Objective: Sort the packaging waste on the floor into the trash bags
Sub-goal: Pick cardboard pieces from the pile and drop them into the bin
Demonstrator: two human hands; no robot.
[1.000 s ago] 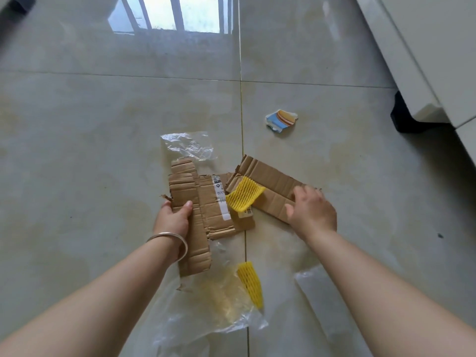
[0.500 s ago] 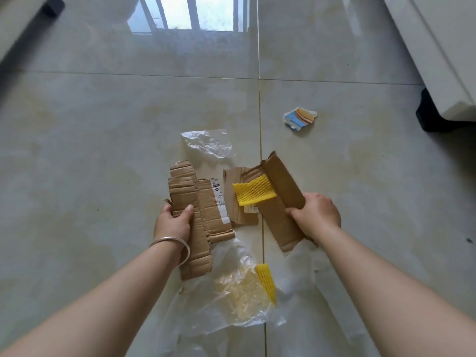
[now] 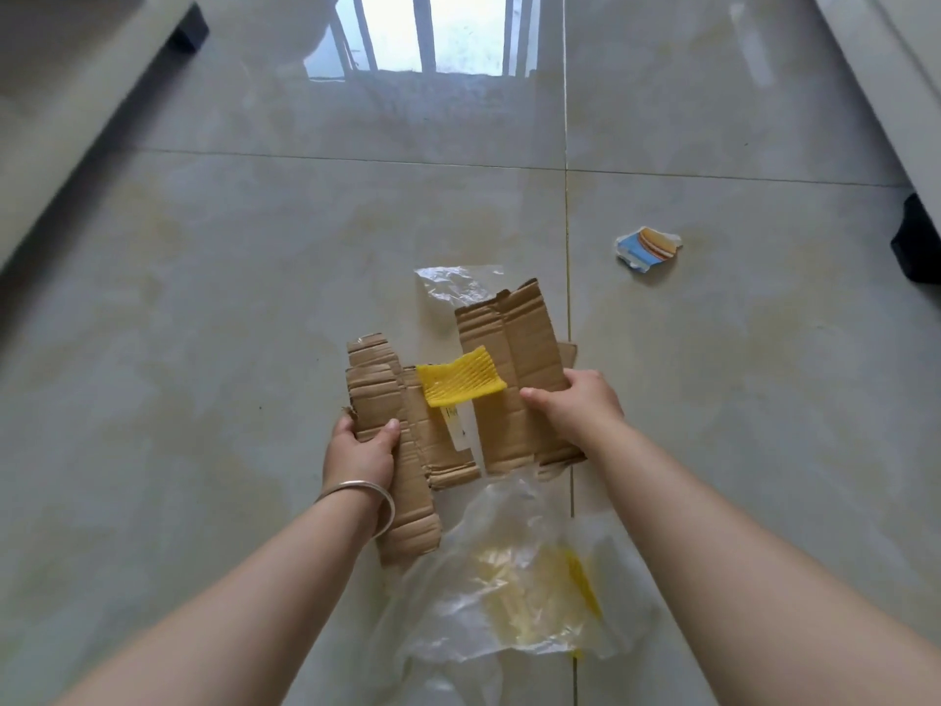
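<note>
My left hand [image 3: 362, 450], with a silver bangle on the wrist, grips a stack of brown corrugated cardboard strips [image 3: 392, 425]. My right hand [image 3: 578, 407] holds a second flat cardboard piece [image 3: 514, 359] upright beside the first. A yellow foam net [image 3: 461, 383] lies across both cardboard pieces between my hands. Below my hands a clear trash bag [image 3: 509, 593] lies on the floor, with another yellow foam net [image 3: 583, 586] showing inside it.
A crumpled clear plastic film [image 3: 450, 285] lies on the tile floor just beyond the cardboard. A small blue and orange snack wrapper [image 3: 647, 247] sits further right. White furniture runs along the left [image 3: 61, 119] and right edges, with a black foot [image 3: 916, 242] at the right.
My right hand lifted the cardboard piece off the floor and swung it upright next to the stack in my left hand. The yellow net rode along on top. The view shifted left.
</note>
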